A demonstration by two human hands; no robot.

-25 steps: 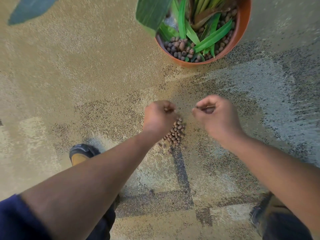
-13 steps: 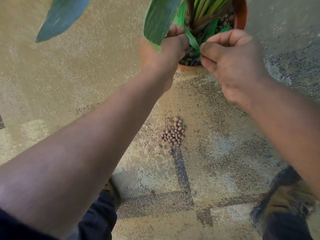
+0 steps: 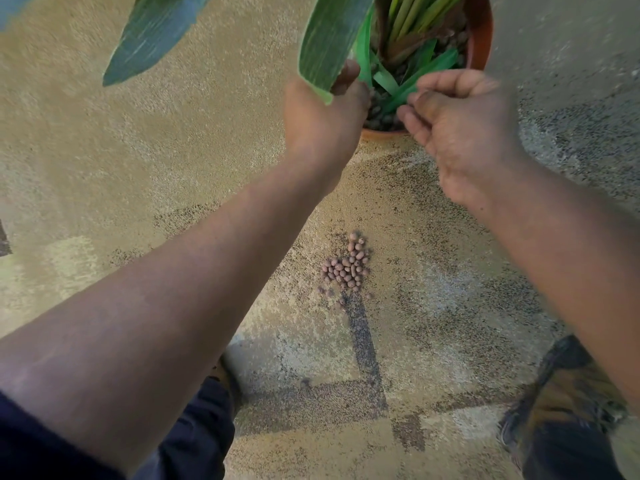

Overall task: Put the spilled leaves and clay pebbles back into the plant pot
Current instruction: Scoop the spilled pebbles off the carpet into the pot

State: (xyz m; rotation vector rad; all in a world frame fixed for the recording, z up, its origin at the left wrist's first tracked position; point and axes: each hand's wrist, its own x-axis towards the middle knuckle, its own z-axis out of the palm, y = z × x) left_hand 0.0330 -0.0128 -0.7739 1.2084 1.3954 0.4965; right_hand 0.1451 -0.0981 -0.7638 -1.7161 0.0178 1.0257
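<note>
Your left hand (image 3: 325, 112) and right hand (image 3: 460, 123) were both up at the near rim of the plant pot (image 3: 483, 36), fingers curled inward. The left was partly hidden behind a broad leaf (image 3: 329, 43), so you couldn't tell from the head view whether it was closed on pebbles or closed on nothing. The right had thumb and fingertips drawn together over the pot; what they pinched, if anything, was too blurred to make out.

The clay pebbles (image 3: 346, 268) left to collect lay in a small heap on the floor (image 3: 104, 161), between your arms and well short of the pot, w/ a few strays just below the heap. No spilled leaves showed on the floor.

Handling, as a guess: the pebbles looked small, round, hard and light, prob. dry. They'd roll off easily, so one-by-one pinching would be slow. Better to cup fingers round the heap's edge and scoop a handful, or sweep them into the other palm. They shouldn't crush under a normal grip. Keep the hand low over the pot when letting go, or they'd bounce off the cut green leaf strips (image 3: 419, 77) lying inside.

The floor was a rough, speckled tan surface w/ darker patches, grippy enough to slow rolling. Your shoes (image 3: 568, 403) stood either side below, and plant leaves overhung the pot approach.
</note>
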